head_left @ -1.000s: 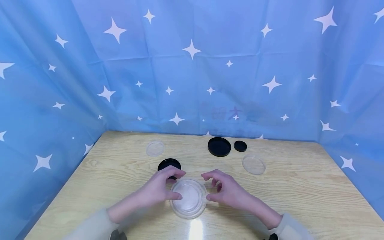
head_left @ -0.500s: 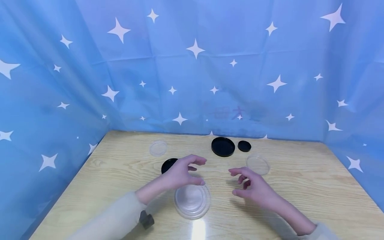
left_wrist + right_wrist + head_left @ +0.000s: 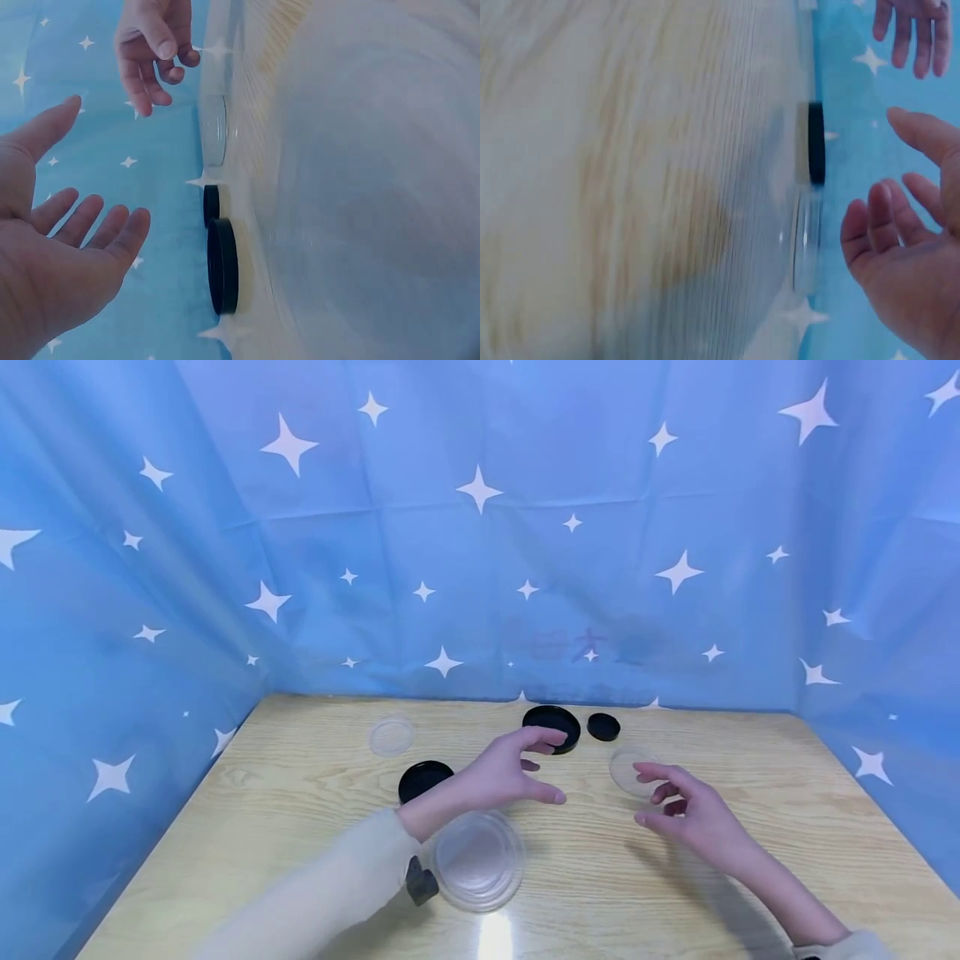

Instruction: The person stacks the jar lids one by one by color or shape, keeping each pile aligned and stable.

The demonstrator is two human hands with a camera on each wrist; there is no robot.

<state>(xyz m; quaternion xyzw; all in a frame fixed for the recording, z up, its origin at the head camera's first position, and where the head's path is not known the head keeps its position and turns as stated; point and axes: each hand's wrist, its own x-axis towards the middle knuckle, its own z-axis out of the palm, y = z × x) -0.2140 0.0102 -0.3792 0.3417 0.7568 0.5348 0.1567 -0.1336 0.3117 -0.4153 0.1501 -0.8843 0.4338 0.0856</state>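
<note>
My left hand (image 3: pixel 501 775) hangs above the table with thumb and fingers apart, holding nothing. Its fingertips overlap the larger black round lid (image 3: pixel 542 717) in the head view. Below the left wrist sits a stack of clear round dishes or lids (image 3: pixel 480 870), one inside another. My right hand (image 3: pixel 693 814), likewise holding nothing, has loosely bent fingers in front of a clear round dish (image 3: pixel 626 768), partly covering it. In the left wrist view the right hand (image 3: pixel 156 49) shows beyond the left hand (image 3: pixel 64 262). Neither hand appears to touch a dish.
A small black round lid (image 3: pixel 603 727) lies beside the larger one. Another black lid (image 3: pixel 422 778) is partly hidden by the left forearm. A clear round dish (image 3: pixel 392 737) rests at the back left. A blue star-printed curtain (image 3: pixel 480 568) borders the wooden table (image 3: pixel 247 827).
Both hands have left the clear stack and moved right. The left hand now reaches past it toward the larger black lid; the right hand has come near the clear dish.
</note>
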